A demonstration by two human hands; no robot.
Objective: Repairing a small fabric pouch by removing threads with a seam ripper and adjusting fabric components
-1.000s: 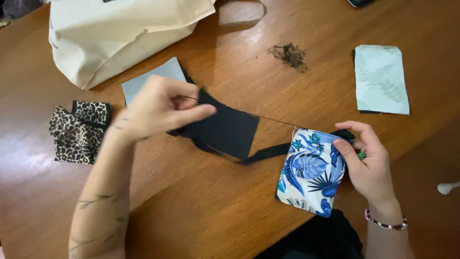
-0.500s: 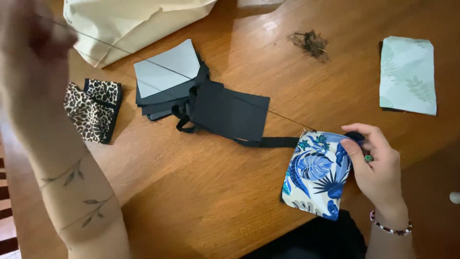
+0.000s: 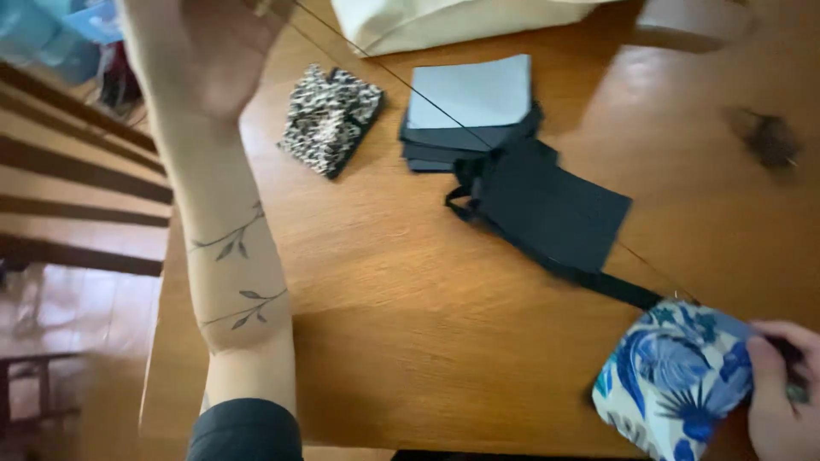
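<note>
fingers of the right hand curl over the edge of a blue and white leaf-print fabric pouch at the bottom right corner, pinning it against the brown wooden table; something dark sits under those fingers, too blurred to name. up at the top left, the left hand is raised high, palm toward the camera, fingertips cut off by the frame edge, so i cannot tell how they are set, though a thin dark thread runs taut from that corner. the thread slants down across the table, over a stack of dark square fabric pieces with a pale grey one on top, and on toward the pouch. between stack and pouch lies a black fabric piece with a long black strap, flat on the wood, the strap's end reaching right up to the pouch. left of the stack sits a folded leopard-print fabric piece. behind it all, a cream cloth bag rests at the far edge. out to the right, a small dark tuft of thread scraps, probably, well apart from everything.
</note>
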